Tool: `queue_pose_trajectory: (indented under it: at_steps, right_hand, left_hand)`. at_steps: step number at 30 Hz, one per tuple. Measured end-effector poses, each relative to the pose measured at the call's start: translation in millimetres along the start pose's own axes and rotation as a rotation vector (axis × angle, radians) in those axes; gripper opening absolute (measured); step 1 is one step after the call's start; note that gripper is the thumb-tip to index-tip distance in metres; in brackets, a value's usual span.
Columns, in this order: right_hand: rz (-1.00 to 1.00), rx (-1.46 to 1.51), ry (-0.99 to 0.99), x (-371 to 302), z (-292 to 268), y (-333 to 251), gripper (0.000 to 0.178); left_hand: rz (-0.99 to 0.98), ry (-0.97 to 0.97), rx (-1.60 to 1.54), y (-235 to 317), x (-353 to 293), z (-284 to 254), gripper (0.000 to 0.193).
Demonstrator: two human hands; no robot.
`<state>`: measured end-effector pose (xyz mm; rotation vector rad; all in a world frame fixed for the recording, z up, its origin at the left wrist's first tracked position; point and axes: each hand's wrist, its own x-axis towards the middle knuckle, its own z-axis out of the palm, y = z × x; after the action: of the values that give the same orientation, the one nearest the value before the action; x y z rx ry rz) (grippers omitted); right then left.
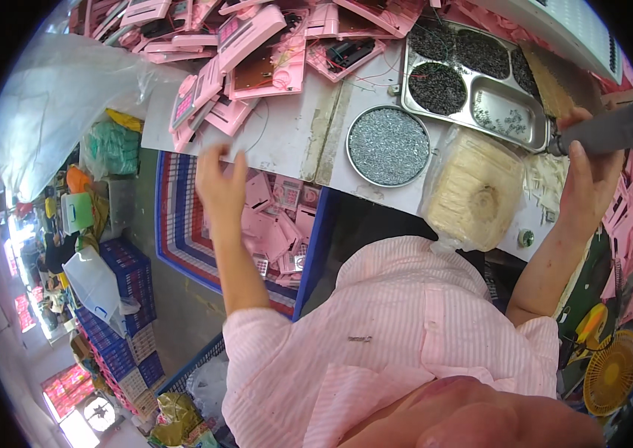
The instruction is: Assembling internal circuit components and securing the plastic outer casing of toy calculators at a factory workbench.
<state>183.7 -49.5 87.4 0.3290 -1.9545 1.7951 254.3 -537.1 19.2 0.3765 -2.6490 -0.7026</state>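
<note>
My right hand (pixel 591 173) is wrapped round a dark grey electric screwdriver (pixel 609 133), whose tip points left beside the metal tray. My left hand (pixel 221 183) is open and holds nothing, its fingers apart just off the table's front edge. Nearest to it are pink plastic casings (pixel 228 113) heaped on the table, some with wires and circuit boards showing. Below that hand, more pink casings (pixel 265 231) lie in a blue-rimmed crate (pixel 306 257). The compartment tray (pixel 473 116) holds small dark screws, with a few loose ones in its front right section.
A round tin (pixel 389 145) full of small silvery screws stands mid-table. Right of it lies a yellowish block (pixel 477 190) wrapped in clear plastic. White slivers (pixel 544 179) lie beside the block. Blue crates (pixel 118 299) are stacked at left; a yellow basket (pixel 613 372) sits lower right.
</note>
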Motion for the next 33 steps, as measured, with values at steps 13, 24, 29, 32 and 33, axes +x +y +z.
queue_pose_trajectory:
  at_steps: [13, 24, 29, 32, 33]
  right_hand:
    - [0.048, -0.177, 0.027, -29.1, -12.7, -0.3, 0.064]
    - [0.268, -0.072, -0.475, -55.7, 14.3, 18.0, 0.027]
    - [0.217, -0.071, -0.527, -58.9, 26.0, 18.2, 0.024]
    - [0.278, 0.0, -0.569, -61.1, 34.3, 19.5, 0.024]
    - [0.313, -0.01, -0.568, -62.7, 33.1, 21.3, 0.024]
  left_hand:
    - [0.749, -0.023, 0.403, 144.6, 255.6, 72.6, 0.023]
    - [0.534, 0.306, 0.486, 138.3, 222.6, -12.5, 0.038]
    - [0.532, 0.523, 0.3, 137.2, 176.6, -26.4, 0.035]
    - [0.451, 0.584, 0.092, 139.5, 127.6, -15.5, 0.033]
    - [0.49, 0.618, 0.055, 134.9, 118.1, 1.6, 0.032]
